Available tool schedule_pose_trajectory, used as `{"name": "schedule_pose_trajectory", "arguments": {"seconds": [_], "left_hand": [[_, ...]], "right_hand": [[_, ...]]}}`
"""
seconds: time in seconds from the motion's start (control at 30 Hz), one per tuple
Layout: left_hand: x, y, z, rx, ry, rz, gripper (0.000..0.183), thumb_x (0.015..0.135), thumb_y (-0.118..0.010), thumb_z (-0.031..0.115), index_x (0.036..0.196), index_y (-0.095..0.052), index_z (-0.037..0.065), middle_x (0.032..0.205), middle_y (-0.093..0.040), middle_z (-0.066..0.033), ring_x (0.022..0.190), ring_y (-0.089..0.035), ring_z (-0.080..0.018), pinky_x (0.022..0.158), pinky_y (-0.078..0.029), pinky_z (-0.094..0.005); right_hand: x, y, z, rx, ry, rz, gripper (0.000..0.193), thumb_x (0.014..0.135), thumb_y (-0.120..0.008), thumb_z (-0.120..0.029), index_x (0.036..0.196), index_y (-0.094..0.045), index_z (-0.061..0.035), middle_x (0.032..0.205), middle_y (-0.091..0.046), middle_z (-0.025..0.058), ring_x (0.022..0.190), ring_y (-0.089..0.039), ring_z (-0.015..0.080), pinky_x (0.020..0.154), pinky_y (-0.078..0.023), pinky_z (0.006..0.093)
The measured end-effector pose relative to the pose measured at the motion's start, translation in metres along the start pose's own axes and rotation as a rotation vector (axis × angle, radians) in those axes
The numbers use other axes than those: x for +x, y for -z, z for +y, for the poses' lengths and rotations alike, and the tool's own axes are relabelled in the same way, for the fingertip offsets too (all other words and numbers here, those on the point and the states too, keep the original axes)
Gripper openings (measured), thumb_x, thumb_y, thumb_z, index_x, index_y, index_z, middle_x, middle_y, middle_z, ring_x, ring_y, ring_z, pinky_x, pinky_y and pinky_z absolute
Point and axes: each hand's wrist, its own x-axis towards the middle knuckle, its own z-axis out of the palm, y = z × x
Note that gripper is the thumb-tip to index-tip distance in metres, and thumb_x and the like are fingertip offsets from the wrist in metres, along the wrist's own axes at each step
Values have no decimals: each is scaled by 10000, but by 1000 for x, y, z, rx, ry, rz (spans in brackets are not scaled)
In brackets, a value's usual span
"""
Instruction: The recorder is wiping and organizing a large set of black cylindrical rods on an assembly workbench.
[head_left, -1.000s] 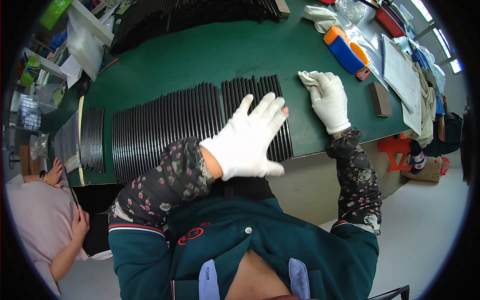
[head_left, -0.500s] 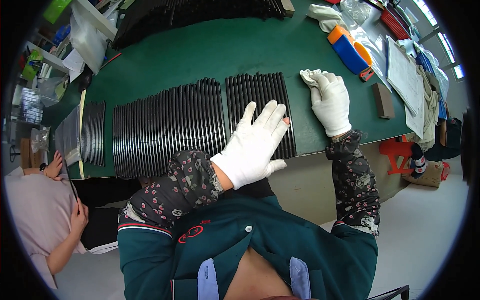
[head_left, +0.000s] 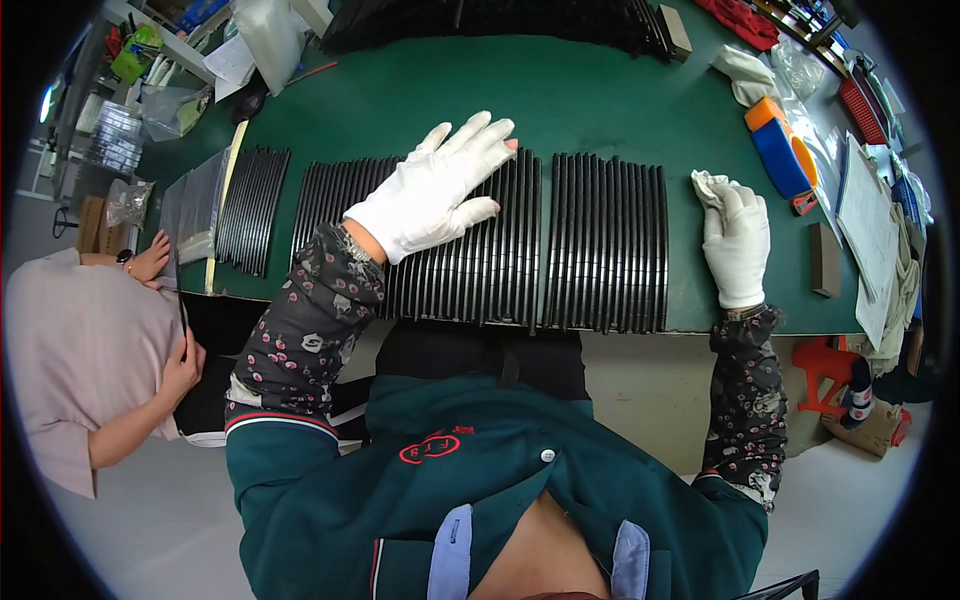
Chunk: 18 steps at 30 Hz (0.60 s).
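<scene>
Slim glossy black rods lie side by side in rows on a green tabletop [head_left: 600,110]. My left hand [head_left: 430,190], in a white glove with a fingertip bare, reaches across the wide middle row of rods [head_left: 460,270]. Its fingers are spread, and whether the palm touches the rods I cannot tell. To the right, across a narrow gap, lies a smaller row of rods [head_left: 607,250]. Beyond that my right hand [head_left: 738,245], also white-gloved, rests on the table with its fingers closed round a crumpled white cloth [head_left: 708,183].
A short row of rods [head_left: 255,205] lies left, beside a pale strip [head_left: 226,210]. More dark rods [head_left: 490,25] are piled at the back. At right are an orange-and-blue tape dispenser [head_left: 780,155], a grey-brown block [head_left: 825,260] and papers [head_left: 870,225]. A co-worker's hand [head_left: 152,258] is at far left.
My left hand has moved left, from the smaller right row onto the wide middle row. My right hand stays by the table's right side with the cloth. The whole view has shifted.
</scene>
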Motion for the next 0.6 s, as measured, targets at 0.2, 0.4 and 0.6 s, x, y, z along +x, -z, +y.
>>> {"name": "schedule_pose_trajectory", "arguments": {"seconds": [0.2,0.4,0.6], "left_hand": [[8,-19,7,172,-188,-79,687,863,-633,329,1463,-370,125,1550,-310,-107,1444,-263,-302,1156,-233,-531],[9,-22,5,146,-201,-54,664,868,-624,359,1451,-396,136,1545,-323,-100,1436,-283,-296,1149,-238,-535],[8,-24,6,112,-203,-11,646,870,-623,370,1436,-422,133,1527,-359,-100,1427,-304,-293,1141,-255,-532]], "right_hand": [[0,2,-5,18,13,52,375,717,-660,-9,1084,-596,-58,1050,-617,120,927,-570,330,824,-478,409],[1,42,-55,-70,118,-64,457,659,-718,-163,1101,-625,-90,1250,-548,116,1203,-472,359,998,-365,470],[-26,64,-152,227,200,-248,403,616,-725,-162,1010,-660,-105,1212,-565,111,1179,-481,340,992,-370,474]]}}
